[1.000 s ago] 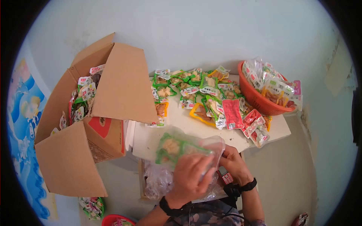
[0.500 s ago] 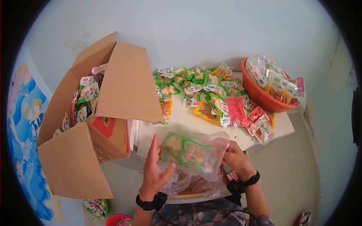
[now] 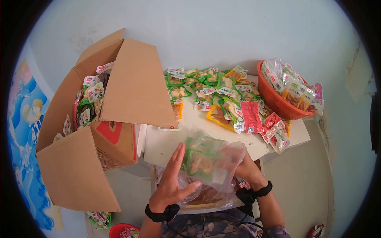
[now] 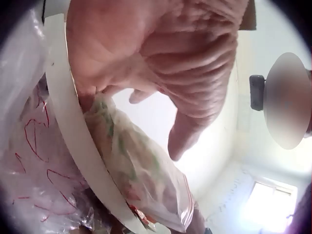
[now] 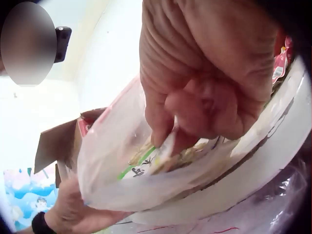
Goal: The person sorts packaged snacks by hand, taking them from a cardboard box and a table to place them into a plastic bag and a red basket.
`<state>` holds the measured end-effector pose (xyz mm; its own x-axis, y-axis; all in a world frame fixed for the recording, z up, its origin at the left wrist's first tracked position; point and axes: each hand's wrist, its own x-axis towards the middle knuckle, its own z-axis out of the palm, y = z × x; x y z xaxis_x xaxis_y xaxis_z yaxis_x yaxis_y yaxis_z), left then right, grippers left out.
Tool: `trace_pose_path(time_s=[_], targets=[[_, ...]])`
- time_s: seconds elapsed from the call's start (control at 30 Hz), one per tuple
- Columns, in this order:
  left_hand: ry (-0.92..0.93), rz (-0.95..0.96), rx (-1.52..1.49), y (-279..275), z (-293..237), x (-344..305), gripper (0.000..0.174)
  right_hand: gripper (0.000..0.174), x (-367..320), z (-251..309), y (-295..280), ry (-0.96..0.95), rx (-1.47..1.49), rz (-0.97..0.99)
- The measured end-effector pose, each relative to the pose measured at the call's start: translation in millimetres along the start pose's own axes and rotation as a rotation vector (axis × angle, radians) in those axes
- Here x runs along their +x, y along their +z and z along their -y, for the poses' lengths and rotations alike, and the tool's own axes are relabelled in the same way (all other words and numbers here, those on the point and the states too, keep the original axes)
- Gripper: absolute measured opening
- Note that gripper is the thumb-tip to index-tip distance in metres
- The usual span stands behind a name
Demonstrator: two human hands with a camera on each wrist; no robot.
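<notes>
A clear zip-top plastic bag [image 3: 216, 174] with green-edged snack packets [image 3: 199, 162] inside is held up over the table's front edge. My left hand [image 3: 170, 184] supports its left side, fingers straight and thumb spread apart. In the left wrist view the bag [image 4: 146, 165] lies against the fingers of that hand [image 4: 161, 53]. My right hand [image 3: 247, 168] is at the bag's mouth, its fingers partly showing through the plastic. The right wrist view shows this hand [image 5: 204, 92] curled inside the mouth, pinching the white end of a green-edged packet [image 5: 141, 168].
An open cardboard box [image 3: 115, 150] full of packets stands left. More packets [image 3: 226, 85] cover the back of the white table [image 3: 158, 148], beside an orange basket [image 3: 278, 101] heaped with bags. Crumpled plastic [image 3: 222, 202] lies in a drawer-like space below the bag.
My left hand swung from in front of the bag to its left side, then moved slightly right. My right hand has gone further behind the bag's mouth, and the bag has tilted.
</notes>
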<state>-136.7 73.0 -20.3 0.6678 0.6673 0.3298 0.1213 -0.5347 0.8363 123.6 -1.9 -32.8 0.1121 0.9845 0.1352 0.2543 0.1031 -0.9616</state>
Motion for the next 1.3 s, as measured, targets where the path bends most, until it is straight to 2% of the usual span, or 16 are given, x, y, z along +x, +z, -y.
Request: trace_pose_path(time_s=[0.1,0.2,0.3,0.4,0.5,0.6,0.7,0.8,0.9,1.0,1.1,1.2,1.3], targets=[[-0.009,-0.075,0.145,15,1,-1,0.092,0.03,-2,16,0,-0.016,-0.037,0.138],[-0.005,-0.142,0.241,27,7,0,0.086,0.03,-5,7,3,0.114,0.126,0.055],[0.007,-0.164,0.272,30,5,2,0.081,0.029,-8,20,-5,0.286,0.256,-0.085],[-0.004,-0.165,0.274,30,3,4,0.08,0.026,-8,11,-5,0.221,0.152,-0.092],[-0.015,-0.2,0.192,30,3,4,0.08,0.023,-4,18,-4,0.286,0.122,-0.036],[0.013,-0.182,0.204,26,5,3,0.079,0.021,8,1,6,-0.04,-0.101,-0.21],[0.081,-0.167,0.226,23,12,3,0.076,0.019,14,11,14,0.063,-0.096,-0.283],[0.083,-0.153,0.239,19,14,3,0.075,0.019,10,19,27,0.206,0.198,-0.432],[0.08,-0.112,0.243,14,15,4,0.079,0.019,8,11,19,0.227,0.312,-0.351],[0.067,-0.12,0.19,17,11,6,0.082,0.019,10,-7,16,0.142,0.253,-0.371],[0.033,-0.056,0.375,23,-1,7,0.087,0.011,11,-6,24,0.116,0.376,-0.523],[0.082,-0.05,0.627,25,-15,8,0.092,0.009,14,-24,22,0.034,0.363,-0.494],[0.2,-0.029,0.748,29,-24,19,0.089,0.01,16,-18,17,-0.017,0.074,-0.409]])
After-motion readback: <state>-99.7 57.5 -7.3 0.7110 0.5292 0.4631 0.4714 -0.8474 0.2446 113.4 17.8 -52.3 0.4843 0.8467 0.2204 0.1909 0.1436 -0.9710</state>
